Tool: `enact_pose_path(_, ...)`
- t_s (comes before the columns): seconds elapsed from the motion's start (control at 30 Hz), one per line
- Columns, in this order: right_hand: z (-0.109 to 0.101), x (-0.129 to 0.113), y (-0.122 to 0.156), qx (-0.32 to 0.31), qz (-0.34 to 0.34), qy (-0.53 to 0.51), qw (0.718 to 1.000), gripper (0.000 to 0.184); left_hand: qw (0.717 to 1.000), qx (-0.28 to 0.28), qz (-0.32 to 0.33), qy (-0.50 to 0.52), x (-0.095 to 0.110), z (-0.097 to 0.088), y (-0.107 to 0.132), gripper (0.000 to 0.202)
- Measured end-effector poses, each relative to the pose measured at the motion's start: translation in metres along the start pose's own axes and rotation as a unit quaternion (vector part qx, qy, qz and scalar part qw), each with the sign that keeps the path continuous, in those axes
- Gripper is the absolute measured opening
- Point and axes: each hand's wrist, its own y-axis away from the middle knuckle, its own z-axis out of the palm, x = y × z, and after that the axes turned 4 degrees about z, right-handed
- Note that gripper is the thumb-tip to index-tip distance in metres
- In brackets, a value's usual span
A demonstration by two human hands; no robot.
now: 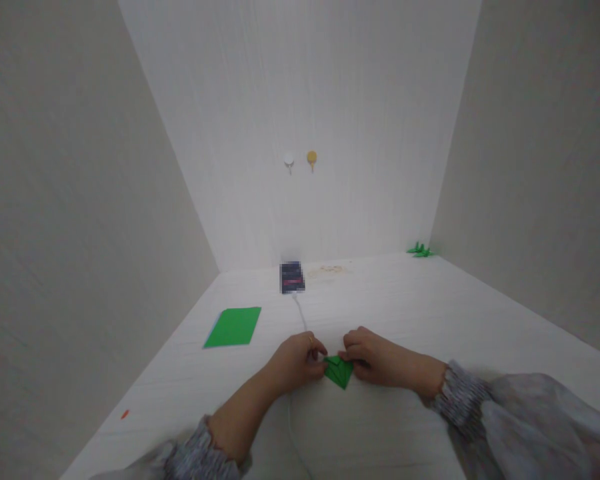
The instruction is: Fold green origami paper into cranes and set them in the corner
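Note:
A small folded green paper (339, 371) lies on the white table (405, 307) in front of me. My left hand (295, 360) pinches its left edge with curled fingers; a ring shows on one finger. My right hand (373, 357) pinches the paper's right side, fingers closed over it. Both hands rest low on the table, almost touching each other over the paper.
A flat stack of green sheets (233, 327) lies to the left. A dark phone-like device (292, 277) with a white cable (300, 310) sits near the back wall. Small green folded figures (420, 251) stand in the far right corner. Two hooks (300, 160) hang on the wall.

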Motion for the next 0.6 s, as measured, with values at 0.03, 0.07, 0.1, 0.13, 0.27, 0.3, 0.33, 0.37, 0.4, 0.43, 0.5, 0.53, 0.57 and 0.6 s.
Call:
enact_pose_path(0.03, -0.001, 0.0, 0.0, 0.0, 0.0, 0.0, 1.0, 0.015, 1.0, 0.001, -0.014, 0.008, 0.0, 0.0, -0.001, 0.021)
enact_pose_path(0.07, -0.002, -0.001, 0.0, 0.001, 0.001, 0.0, 1.0, 0.015, 1.0, -0.002, -0.023, 0.014, 0.0, 0.0, -0.002, 0.022)
enact_pose_path(0.1, -0.003, -0.002, 0.0, 0.0, 0.002, 0.0, 1.0, 0.016, 0.999, -0.009, -0.027, 0.019, 0.0, 0.0, -0.002, 0.021)
enact_pose_path(0.13, -0.004, -0.003, 0.0, -0.001, 0.004, 0.0, 1.0, 0.016, 0.999, -0.019, -0.028, 0.023, 0.0, -0.001, -0.003, 0.02)
enact_pose_path(0.27, -0.009, -0.007, 0.001, -0.002, 0.018, -0.009, 1.0, 0.017, 0.999, -0.037, -0.022, 0.03, 0.003, -0.001, -0.004, 0.018)
enact_pose_path(0.3, -0.01, -0.007, 0.002, 0.002, 0.021, -0.012, 1.0, 0.018, 0.999, -0.037, -0.016, 0.027, 0.005, -0.001, -0.005, 0.017)
enact_pose_path(0.33, -0.01, -0.007, 0.002, 0.005, 0.021, -0.015, 1.0, 0.02, 0.999, -0.038, -0.008, 0.021, 0.006, -0.001, -0.005, 0.016)
enact_pose_path(0.37, -0.01, -0.007, 0.002, 0.007, 0.018, -0.017, 1.0, 0.022, 0.999, -0.039, 0.001, 0.012, 0.008, -0.002, -0.006, 0.016)
enact_pose_path(0.4, -0.009, -0.007, 0.002, 0.006, 0.015, -0.018, 1.0, 0.023, 0.999, -0.041, 0.01, 0.0, 0.009, -0.002, -0.006, 0.016)
enact_pose_path(0.43, -0.009, -0.006, 0.002, 0.004, 0.011, -0.017, 1.0, 0.023, 0.999, -0.044, 0.019, -0.014, 0.011, -0.002, -0.006, 0.017)
enact_pose_path(0.5, -0.007, -0.005, 0.001, -0.006, 0.005, -0.014, 1.0, 0.021, 0.997, -0.053, 0.034, -0.048, 0.015, -0.004, -0.006, 0.017)
enact_pose_path(0.53, -0.006, -0.005, 0.001, -0.01, 0.004, -0.014, 1.0, 0.02, 0.995, -0.059, 0.038, -0.067, 0.017, -0.005, -0.005, 0.017)
enact_pose_path(0.57, -0.005, -0.004, 0.0, -0.013, 0.005, -0.013, 1.0, 0.019, 0.993, -0.065, 0.042, -0.087, 0.019, -0.006, -0.003, 0.017)
enact_pose_path(0.6, -0.004, -0.004, 0.0, -0.016, 0.008, -0.013, 1.0, 0.018, 0.991, -0.072, 0.044, -0.107, 0.021, -0.007, -0.002, 0.017)
